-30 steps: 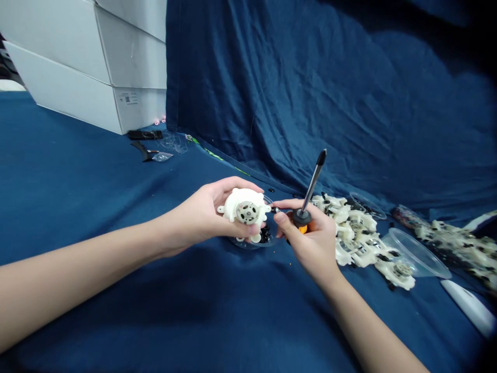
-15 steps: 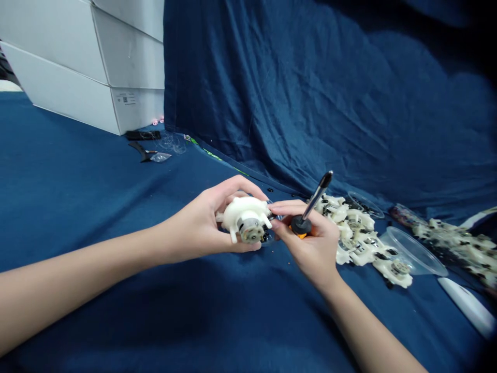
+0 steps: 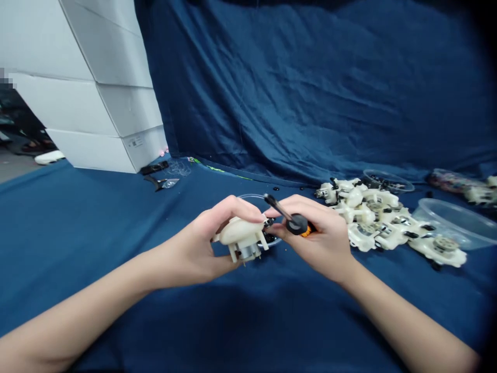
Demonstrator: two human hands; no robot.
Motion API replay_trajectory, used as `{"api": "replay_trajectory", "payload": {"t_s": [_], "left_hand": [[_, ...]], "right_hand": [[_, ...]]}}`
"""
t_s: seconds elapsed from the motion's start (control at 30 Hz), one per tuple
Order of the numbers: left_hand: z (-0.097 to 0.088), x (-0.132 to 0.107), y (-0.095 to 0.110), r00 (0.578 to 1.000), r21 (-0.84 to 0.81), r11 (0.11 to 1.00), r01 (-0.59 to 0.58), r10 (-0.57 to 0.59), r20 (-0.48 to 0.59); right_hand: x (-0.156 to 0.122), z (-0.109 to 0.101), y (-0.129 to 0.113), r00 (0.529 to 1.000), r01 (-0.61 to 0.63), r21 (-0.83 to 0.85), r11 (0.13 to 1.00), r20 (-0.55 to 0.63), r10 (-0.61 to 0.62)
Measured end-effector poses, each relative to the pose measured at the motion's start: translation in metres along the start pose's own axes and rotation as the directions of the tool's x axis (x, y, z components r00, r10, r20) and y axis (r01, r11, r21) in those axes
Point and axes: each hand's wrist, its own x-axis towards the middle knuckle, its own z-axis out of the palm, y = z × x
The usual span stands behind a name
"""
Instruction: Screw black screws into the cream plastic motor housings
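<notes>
My left hand (image 3: 202,243) is closed round a white plastic motor housing (image 3: 240,237) with a metal motor at its underside, held just above the blue cloth. My right hand (image 3: 322,235) grips a small screwdriver (image 3: 289,218) with a black and orange handle; its dark shaft points left and up toward the housing. The fingertips of both hands nearly meet over a clear shallow dish (image 3: 254,199) that lies partly hidden behind them.
A heap of similar white motor housings (image 3: 373,217) lies to the right, beside a clear plastic bowl (image 3: 454,220) and another clear dish (image 3: 386,181). Stacked white boxes (image 3: 89,88) stand at back left, with black pliers (image 3: 157,181) near them. Blue cloth (image 3: 303,93) hangs behind.
The screwdriver has swung from pointing up and right to pointing left toward the housing. The housing has tipped so its motor faces down. The camera has shifted and tilted.
</notes>
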Motion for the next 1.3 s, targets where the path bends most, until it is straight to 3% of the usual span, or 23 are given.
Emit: {"api": "replay_trajectory", "payload": {"t_s": [0.17,0.27,0.4,0.57,0.73,0.9,1.07,1.3], "left_hand": [[-0.004,0.001,0.011,0.966,-0.105,0.970,0.219,-0.201,0.160],[0.005,0.007,0.011,0.958,-0.317,0.905,0.283,-0.280,0.054],[0.016,0.013,0.009,0.920,-0.407,0.854,0.324,-0.385,-0.076],[0.017,0.014,0.014,0.912,-0.296,0.886,0.356,-0.398,-0.095],[0.015,0.013,0.022,0.908,-0.196,0.895,0.401,-0.416,-0.042],[0.015,0.009,0.021,0.894,-0.292,0.850,0.438,-0.447,0.040],[0.019,0.010,0.017,0.908,-0.220,0.888,0.404,-0.419,-0.020],[0.028,0.011,0.010,0.886,-0.289,0.869,0.402,-0.448,-0.116]], "right_hand": [[-0.001,0.002,0.009,0.999,-0.040,0.030,0.999,0.017,0.039],[0.000,0.004,0.007,1.000,-0.013,0.052,0.999,0.007,0.013],[0.002,0.007,-0.002,0.999,0.023,0.058,0.998,0.025,-0.024],[0.002,0.010,-0.008,0.999,0.029,0.052,0.998,-0.021,-0.028],[0.002,0.008,-0.011,0.998,0.066,0.055,0.996,-0.012,-0.065],[0.002,0.006,-0.014,0.997,0.074,0.024,0.997,0.016,-0.075],[0.002,0.006,-0.012,0.997,0.069,0.061,0.996,0.022,-0.071],[0.001,0.013,-0.010,0.996,0.085,0.074,0.994,0.012,-0.087]]}}
